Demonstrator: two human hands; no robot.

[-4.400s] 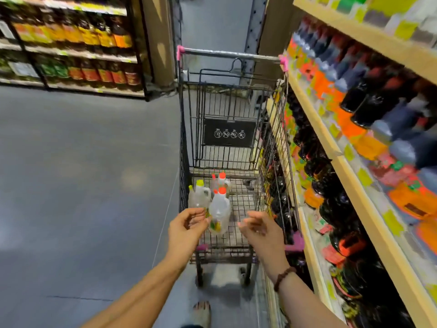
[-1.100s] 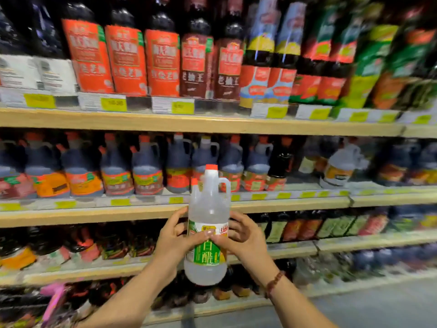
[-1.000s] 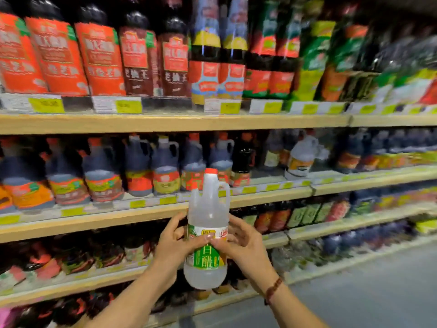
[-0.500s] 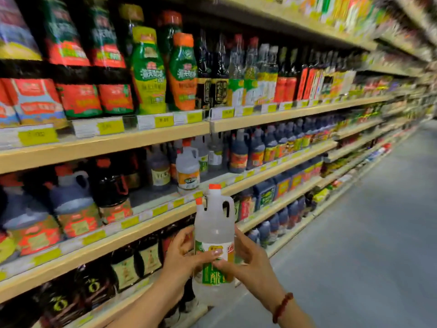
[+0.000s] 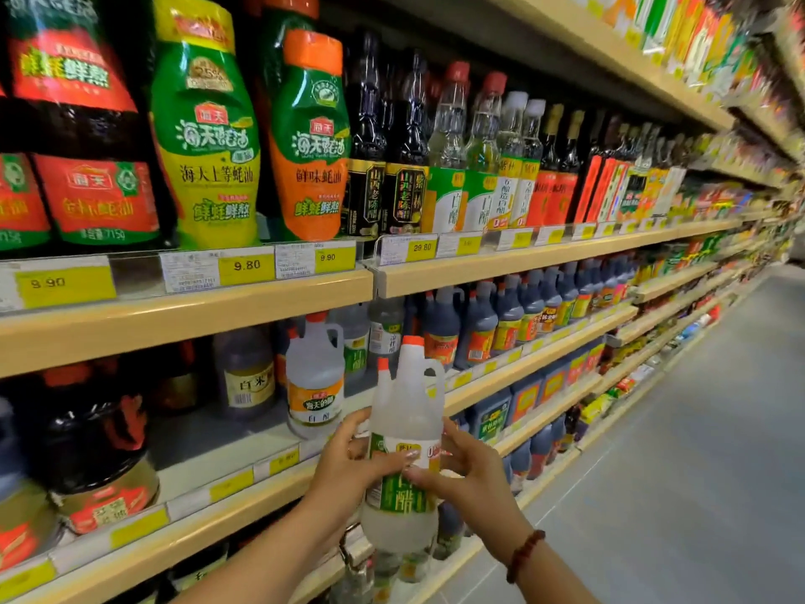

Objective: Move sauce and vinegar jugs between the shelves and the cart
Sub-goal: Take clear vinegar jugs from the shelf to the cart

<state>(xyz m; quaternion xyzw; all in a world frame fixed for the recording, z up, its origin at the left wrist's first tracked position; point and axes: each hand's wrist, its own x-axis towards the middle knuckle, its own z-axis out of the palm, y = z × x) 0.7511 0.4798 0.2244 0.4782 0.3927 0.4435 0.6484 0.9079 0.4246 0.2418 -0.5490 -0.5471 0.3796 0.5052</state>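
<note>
Standing out on the far left of the middle shelf (image 5: 244,468) are dark sauce jars (image 5: 82,446); right of them comes a bare stretch of shelf floor, then a white vinegar jug (image 5: 314,377) with an orange label, standing upright near the front edge. Lower and nearer the camera, the left hand (image 5: 348,468) wraps its fingers around the left side of a clear vinegar jug (image 5: 407,429) with a red cap and green label, thumb across the front. That jug is upright, its long axis vertical, held in the air just in front of the shelf edge and slightly right of the shelved white jug. The right hand (image 5: 470,473) clasps its other side, fingertips on the label, a bead bracelet (image 5: 525,555) at the wrist. Both hands are closed on the jug, neither clearly nearer the shelf. Judging by this, the jug is about to be shelved: the free spot lies up and to the left of the hands, so the move should carry it forward and leftward, kept vertical, clearing the shelf lip and the neighbouring jug.
</note>
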